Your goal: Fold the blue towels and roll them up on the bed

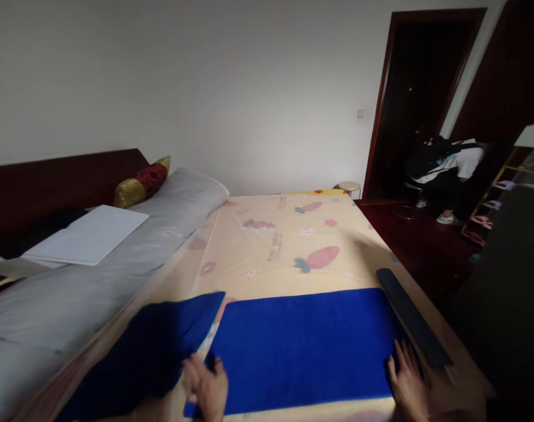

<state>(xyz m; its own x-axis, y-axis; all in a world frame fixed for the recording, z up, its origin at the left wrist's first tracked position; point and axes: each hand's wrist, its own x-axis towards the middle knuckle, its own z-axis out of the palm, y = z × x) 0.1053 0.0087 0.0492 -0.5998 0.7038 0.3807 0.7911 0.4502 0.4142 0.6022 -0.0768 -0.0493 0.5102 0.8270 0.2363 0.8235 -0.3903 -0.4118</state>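
Touching blue towel [302,346], both hands [207,387] [410,384]

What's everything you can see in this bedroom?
carrot-print bed sheet: one, cream, middle of view
bright blue rectangular towel: one, blue, spread on the sheet's near end
dark blue cloth: one, navy, left of the towel
flat black strip: one, black, sheet's right edge
long grey bolster: one, grey, left of the sheet
flat white board: one, white, on the bolster
gold and red cushion: one, gold-red, bolster's far end
round stool: one, pale, beyond the sheet
crouching person: one, dark-and-white clothes, by the doorway
left hand: one, towel's near left corner
right hand: one, fingers spread, towel's near right corner
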